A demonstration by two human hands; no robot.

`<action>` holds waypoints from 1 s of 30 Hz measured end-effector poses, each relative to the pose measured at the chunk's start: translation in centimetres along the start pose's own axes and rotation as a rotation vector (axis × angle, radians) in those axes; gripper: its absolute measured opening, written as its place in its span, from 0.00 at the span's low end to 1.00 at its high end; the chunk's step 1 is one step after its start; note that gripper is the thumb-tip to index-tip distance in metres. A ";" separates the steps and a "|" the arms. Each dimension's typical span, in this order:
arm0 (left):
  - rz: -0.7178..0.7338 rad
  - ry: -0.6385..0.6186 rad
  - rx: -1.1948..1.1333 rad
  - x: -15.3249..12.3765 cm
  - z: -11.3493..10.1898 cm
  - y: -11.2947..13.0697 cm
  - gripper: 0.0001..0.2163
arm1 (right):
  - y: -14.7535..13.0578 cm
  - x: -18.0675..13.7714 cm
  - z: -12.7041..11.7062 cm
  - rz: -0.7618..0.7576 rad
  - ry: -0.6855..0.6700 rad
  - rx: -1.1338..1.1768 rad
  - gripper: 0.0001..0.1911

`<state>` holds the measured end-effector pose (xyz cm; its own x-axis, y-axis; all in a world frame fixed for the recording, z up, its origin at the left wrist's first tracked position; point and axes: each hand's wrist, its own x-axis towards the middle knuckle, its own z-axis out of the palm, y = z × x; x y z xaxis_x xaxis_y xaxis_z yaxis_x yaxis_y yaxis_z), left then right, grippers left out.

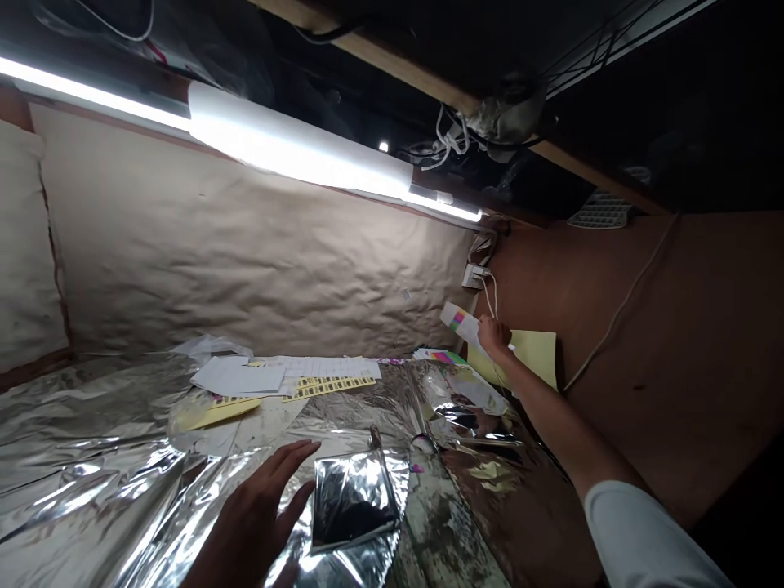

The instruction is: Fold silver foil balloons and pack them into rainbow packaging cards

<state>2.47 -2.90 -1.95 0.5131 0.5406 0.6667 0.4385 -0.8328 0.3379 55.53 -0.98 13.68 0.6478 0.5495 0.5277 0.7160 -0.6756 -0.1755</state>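
Observation:
My left hand (260, 510) lies flat, fingers spread, on crinkled silver foil (91, 457) that covers the worktop. Just right of its fingertips sits a small folded foil pouch (354, 498). My right hand (493, 339) reaches far to the right corner and is closed on a white strip of paper with coloured squares (461, 322), lifted off the table. A stack of similar coloured sheets (442, 356) rests just below that hand.
White label sheets (242, 377) and yellow label strips (331, 385) lie at the back of the foil. A yellow paper (539, 353) leans in the right corner. A tube light (294, 147) runs above the brown paper wall; white cables (618, 310) hang at right.

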 end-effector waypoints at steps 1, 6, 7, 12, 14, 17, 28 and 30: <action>-0.001 0.003 -0.004 0.0 0.0 0.0 0.17 | -0.1 -0.1 -0.5 -0.021 0.033 0.045 0.16; -0.006 -0.014 -0.035 0.0 0.1 0.1 0.17 | -0.8 -1.3 -2.0 -0.151 0.083 0.323 0.09; -0.016 -0.015 -0.046 0.0 0.1 0.2 0.17 | -1.2 -1.6 -2.2 -0.172 0.076 0.391 0.09; -0.130 -0.018 -0.152 0.2 0.1 0.4 0.18 | -4.9 -4.2 -2.8 -0.240 -0.039 0.805 0.20; -0.206 -0.018 -0.225 0.4 0.0 0.5 0.21 | -7.3 -6.7 -2.7 -0.271 -0.171 0.976 0.26; -0.334 0.064 -0.327 0.8 -0.3 0.7 0.30 | -11.4 -12.8 -1.9 -0.343 -0.440 1.188 0.29; -0.533 0.252 -0.567 1.9 -3.9 -0.8 0.14 | -20.0 -25.4 -2.0 -0.586 -0.183 1.367 0.20; -0.530 0.249 -0.443 2.0 -4.6 -1.0 0.13 | -20.3 -24.7 -3.2 -0.673 0.026 1.293 0.20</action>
<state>-0.36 -1.59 2.09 0.1086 0.8852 0.4524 0.2148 -0.4653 0.8587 24.17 -2.42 6.91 0.1079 0.5585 0.8224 0.6145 0.6128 -0.4968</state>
